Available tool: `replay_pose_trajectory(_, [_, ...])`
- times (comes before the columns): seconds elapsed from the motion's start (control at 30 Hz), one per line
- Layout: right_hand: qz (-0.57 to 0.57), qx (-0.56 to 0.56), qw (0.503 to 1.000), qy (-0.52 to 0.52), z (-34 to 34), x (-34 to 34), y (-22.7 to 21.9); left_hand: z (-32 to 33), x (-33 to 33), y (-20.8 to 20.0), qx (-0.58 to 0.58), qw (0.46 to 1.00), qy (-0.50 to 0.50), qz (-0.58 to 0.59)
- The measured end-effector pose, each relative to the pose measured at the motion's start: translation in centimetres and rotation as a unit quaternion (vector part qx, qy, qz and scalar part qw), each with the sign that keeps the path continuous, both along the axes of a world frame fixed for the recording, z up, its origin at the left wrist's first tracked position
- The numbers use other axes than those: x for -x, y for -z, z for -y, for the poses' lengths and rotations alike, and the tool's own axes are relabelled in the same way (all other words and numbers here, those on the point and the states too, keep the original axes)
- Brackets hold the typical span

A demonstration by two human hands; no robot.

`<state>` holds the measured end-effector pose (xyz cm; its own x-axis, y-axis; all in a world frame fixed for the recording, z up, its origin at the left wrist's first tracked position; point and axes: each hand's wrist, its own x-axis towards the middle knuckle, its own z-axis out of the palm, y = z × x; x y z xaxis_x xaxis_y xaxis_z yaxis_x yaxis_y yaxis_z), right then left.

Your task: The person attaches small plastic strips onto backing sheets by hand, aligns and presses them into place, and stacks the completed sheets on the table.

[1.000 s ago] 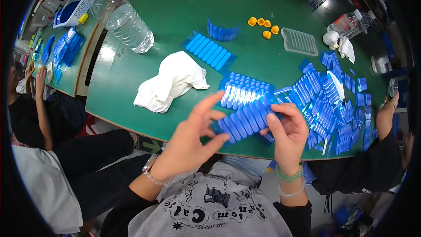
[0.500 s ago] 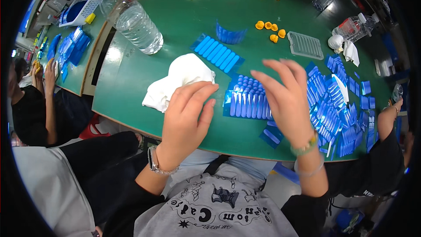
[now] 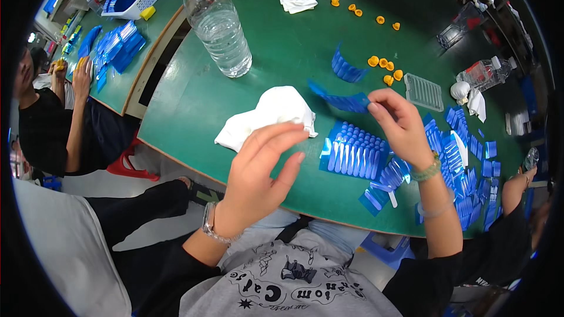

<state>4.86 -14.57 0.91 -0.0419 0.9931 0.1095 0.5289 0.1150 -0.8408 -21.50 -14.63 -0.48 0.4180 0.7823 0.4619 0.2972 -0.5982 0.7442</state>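
Observation:
My right hand (image 3: pixel 404 129) pinches one corner of a curled blue film sheet (image 3: pixel 346 103), which hangs just above the table. Below that sheet lies a blue film piece with rows of lilac-blue strips (image 3: pixel 355 155). My left hand (image 3: pixel 261 167) is held with fingers apart, empty, in front of a crumpled white cloth (image 3: pixel 270 111); whether the fingertips touch the cloth I cannot tell. A second curved blue film (image 3: pixel 346 68) stands on the table beyond the held one. Loose strip pieces (image 3: pixel 376 195) lie near the table's front edge.
A large water bottle (image 3: pixel 220 32) stands at left. Orange finger cots (image 3: pixel 383 63) and a clear ribbed tray (image 3: pixel 424 92) sit farther back. Blue strip sheets (image 3: pixel 464 164) are heaped at right. A co-worker's hands (image 3: pixel 82 76) are at another table on the left.
The blue sheet that lay flat behind the strip piece is now off the table, gripped in my right hand. My left hand stays open. The whole view has shifted a little.

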Motion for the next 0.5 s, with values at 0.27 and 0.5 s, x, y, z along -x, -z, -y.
replay_pose_trajectory(0.27, [-0.265, 0.118, 0.957, 0.0, 7.3, 0.8, -3.2, -1.6, -4.0, -4.3, 0.106, 0.978, 0.178, 0.03])
replay_pose_trajectory(0.5, [-0.278, 0.122, 0.953, 0.008, 9.1, 1.0, -3.8, 0.6, -5.9, -3.8, 0.243, 0.932, 0.262, 0.061])
